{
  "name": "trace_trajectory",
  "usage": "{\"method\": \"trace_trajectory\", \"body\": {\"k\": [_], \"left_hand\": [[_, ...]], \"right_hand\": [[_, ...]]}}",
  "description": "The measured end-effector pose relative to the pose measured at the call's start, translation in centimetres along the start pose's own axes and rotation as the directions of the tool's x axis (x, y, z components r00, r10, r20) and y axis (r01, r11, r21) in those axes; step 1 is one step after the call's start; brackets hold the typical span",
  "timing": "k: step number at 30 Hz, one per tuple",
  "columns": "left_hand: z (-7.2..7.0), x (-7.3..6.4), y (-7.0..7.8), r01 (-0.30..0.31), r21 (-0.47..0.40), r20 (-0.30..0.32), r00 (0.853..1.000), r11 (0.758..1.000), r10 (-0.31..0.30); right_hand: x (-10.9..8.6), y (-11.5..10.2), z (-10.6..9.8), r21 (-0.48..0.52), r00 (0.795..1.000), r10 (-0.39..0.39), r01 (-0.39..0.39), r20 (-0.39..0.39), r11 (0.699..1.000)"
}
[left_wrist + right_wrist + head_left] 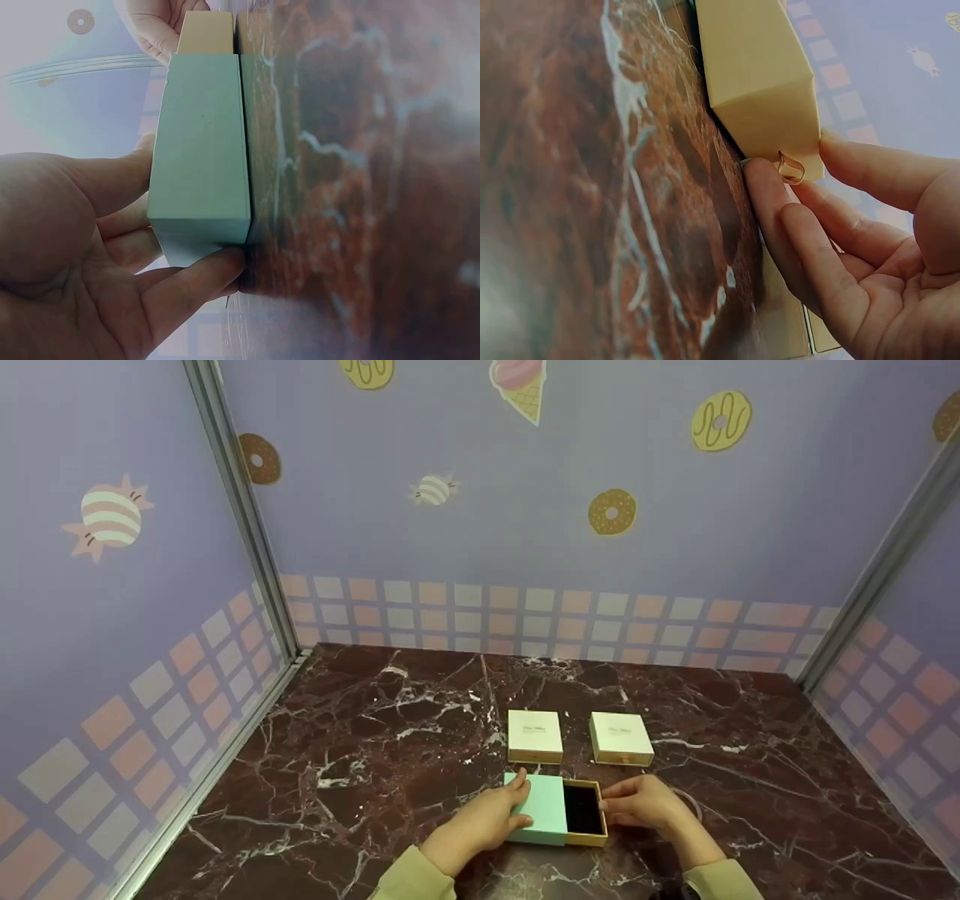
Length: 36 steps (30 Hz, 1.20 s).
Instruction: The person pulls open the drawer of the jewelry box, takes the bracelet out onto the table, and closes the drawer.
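In the head view, a mint-green box sleeve (541,806) lies on the dark table with a yellow drawer (585,838) partly out of its right side. Black lining (582,808) shows inside the drawer. My left hand (484,819) holds the sleeve at its left end, the thumb laid over the top and other fingers around the end, as the left wrist view also shows. At the drawer's outer end, my right hand (641,802) grips the edge with thumb and fingers. A small ribbon loop (791,169) sticks out between them in the right wrist view.
Two cream-lidded boxes, a left one (535,735) and a right one (621,737), stand side by side just behind the green sleeve. Purple panels (465,547) with printed sweets rise along the back and sides of the marbled table (360,735).
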<state>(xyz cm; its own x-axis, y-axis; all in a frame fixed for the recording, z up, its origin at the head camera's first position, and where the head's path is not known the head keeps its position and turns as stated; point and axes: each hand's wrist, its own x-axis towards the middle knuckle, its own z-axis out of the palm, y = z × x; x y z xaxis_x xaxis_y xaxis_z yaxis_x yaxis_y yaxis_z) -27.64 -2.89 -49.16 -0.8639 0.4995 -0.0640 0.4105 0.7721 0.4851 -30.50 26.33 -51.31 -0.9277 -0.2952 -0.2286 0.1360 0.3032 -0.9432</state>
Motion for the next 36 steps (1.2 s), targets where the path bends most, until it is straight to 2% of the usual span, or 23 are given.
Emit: {"method": "trace_trajectory", "body": {"k": [9,25,36], "left_hand": [[0.1,0.0,-0.1,0.006,-0.012,0.005,1.000,1.000,-0.006],[-0.1,-0.2,0.1,-0.021,0.001,-0.011,1.000,1.000,0.021],[-0.2,-0.2,0.1,-0.020,-0.002,-0.005,1.000,1.000,0.020]], "right_hand": [[0.1,-0.1,0.3,-0.060,1.000,0.006,-0.007,-0.027,0.998],[0.2,0.0,0.9,-0.013,1.000,-0.020,0.020,-0.013,1.000],[0.2,-0.2,1.4,-0.051,0.998,-0.033,0.031,-0.044,0.998]]}}
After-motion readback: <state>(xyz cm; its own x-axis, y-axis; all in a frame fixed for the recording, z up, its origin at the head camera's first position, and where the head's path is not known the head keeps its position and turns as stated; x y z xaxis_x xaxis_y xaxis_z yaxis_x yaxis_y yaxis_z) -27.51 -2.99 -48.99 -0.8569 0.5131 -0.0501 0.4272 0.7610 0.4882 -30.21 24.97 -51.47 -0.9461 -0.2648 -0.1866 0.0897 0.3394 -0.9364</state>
